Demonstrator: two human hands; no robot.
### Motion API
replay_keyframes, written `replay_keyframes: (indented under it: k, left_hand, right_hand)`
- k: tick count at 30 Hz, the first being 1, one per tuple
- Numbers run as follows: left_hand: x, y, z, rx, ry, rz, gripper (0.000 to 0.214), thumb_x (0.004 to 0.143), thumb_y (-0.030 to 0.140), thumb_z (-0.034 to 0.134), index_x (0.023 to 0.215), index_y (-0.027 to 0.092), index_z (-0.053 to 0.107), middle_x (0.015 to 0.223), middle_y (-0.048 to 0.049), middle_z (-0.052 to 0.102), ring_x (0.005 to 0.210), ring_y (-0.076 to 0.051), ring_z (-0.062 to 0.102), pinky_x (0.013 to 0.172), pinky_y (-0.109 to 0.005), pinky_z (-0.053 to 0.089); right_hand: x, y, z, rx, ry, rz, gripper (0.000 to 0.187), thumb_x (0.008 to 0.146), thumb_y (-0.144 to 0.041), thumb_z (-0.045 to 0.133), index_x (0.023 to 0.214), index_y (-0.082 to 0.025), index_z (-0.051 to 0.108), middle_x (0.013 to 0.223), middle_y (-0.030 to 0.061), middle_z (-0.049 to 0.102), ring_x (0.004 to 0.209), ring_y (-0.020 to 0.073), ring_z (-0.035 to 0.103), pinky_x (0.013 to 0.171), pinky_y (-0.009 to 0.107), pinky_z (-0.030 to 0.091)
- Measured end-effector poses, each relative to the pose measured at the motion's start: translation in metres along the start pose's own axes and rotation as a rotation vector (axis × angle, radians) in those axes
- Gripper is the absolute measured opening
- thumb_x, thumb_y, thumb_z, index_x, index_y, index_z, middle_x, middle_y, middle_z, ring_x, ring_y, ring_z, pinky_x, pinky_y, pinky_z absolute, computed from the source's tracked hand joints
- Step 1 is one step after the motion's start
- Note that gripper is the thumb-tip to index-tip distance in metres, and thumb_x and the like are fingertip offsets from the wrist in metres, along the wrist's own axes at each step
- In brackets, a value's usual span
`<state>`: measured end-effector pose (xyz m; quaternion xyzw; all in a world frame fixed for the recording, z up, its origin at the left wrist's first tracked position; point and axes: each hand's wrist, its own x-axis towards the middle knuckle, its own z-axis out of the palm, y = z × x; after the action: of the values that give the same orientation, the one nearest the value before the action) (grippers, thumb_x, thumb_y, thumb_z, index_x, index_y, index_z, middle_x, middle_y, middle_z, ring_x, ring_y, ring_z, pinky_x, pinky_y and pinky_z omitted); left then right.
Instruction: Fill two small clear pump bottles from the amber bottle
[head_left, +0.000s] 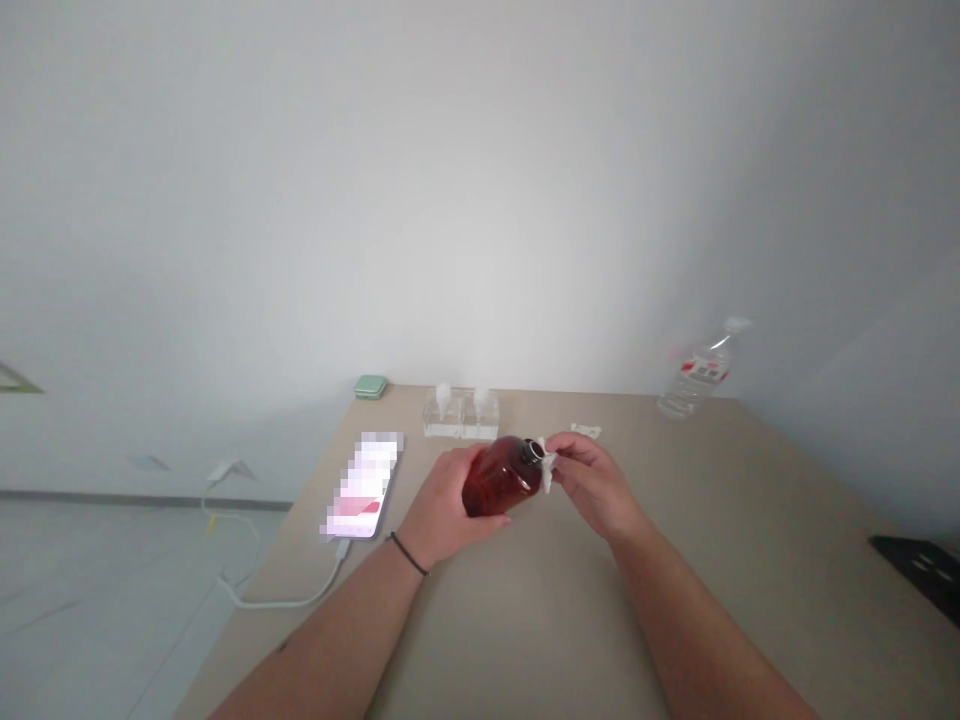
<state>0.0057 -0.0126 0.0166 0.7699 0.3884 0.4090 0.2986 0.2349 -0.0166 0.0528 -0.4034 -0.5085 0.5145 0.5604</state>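
1. Dark red bottle (501, 478) is held above the table (525, 625), its long axis lying almost sideways, with the open neck pointing right and slightly up.
2. Left hand (442, 503) is nearer the bottle's base, its fingers (459, 462) curled around the body.
3. Right hand (596, 487) is at the neck, its fingers (564, 450) pressed together, pinching a white scrap (548, 465) just at the rim.
4. Nothing stands between the hands and the bottle.
5. Beyond them are two clear pump bottles (459, 415), a small white piece (585, 431), a water bottle (697, 375) and a green case (370, 387).
6. A phone (364, 485) lies left of the left hand, its white cable (277, 598) trailing off the table.
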Motion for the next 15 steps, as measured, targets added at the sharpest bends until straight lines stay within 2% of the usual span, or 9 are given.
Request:
replay_keyframes:
  k: [4, 8, 12, 15]
  left_hand:
    - [0.005, 0.009, -0.003, 0.178, -0.031, 0.035, 0.08, 0.066, 0.038, 0.085, 0.137, 0.023, 0.051, 0.128, -0.0133, 0.062, 0.119, -0.036, 0.054, 0.104, -0.051, 0.044]
    - [0.007, 0.014, -0.005, 0.268, -0.064, 0.058, 0.079, 0.067, 0.038, 0.083, 0.137, 0.022, 0.051, 0.127, -0.0135, 0.061, 0.118, -0.035, 0.055, 0.102, -0.051, 0.046]
    - [0.007, 0.015, -0.007, 0.336, -0.083, 0.074, 0.076, 0.069, 0.037, 0.081, 0.137, 0.021, 0.051, 0.127, -0.0141, 0.061, 0.117, -0.034, 0.056, 0.102, -0.049, 0.046]
    - [0.007, 0.016, -0.009, 0.394, -0.093, 0.096, 0.074, 0.071, 0.037, 0.08, 0.137, 0.021, 0.05, 0.124, -0.0135, 0.063, 0.115, -0.034, 0.056, 0.1, -0.049, 0.047]
  right_hand:
    - [-0.008, 0.007, 0.0, 0.084, 0.023, -0.037, 0.026, 0.076, -0.047, 0.078, 0.08, -0.023, 0.067, 0.072, -0.0012, 0.062, 0.063, 0.0143, 0.057, 0.056, 0.027, 0.048]
    - [-0.007, 0.008, -0.004, 0.062, 0.047, -0.089, 0.032, 0.072, -0.042, 0.083, 0.096, -0.027, 0.069, 0.081, -0.0017, 0.064, 0.065, 0.0135, 0.057, 0.056, 0.026, 0.048]
    - [-0.008, 0.006, -0.008, -0.035, -0.03, -0.076, 0.024, 0.078, -0.043, 0.079, 0.092, -0.025, 0.073, 0.082, 0.0005, 0.069, 0.07, 0.0149, 0.06, 0.063, 0.028, 0.051]
    - [-0.01, 0.0, -0.01, -0.145, -0.052, -0.068, 0.028, 0.081, -0.05, 0.074, 0.09, -0.023, 0.075, 0.081, 0.0017, 0.071, 0.07, 0.0161, 0.062, 0.066, 0.03, 0.051]
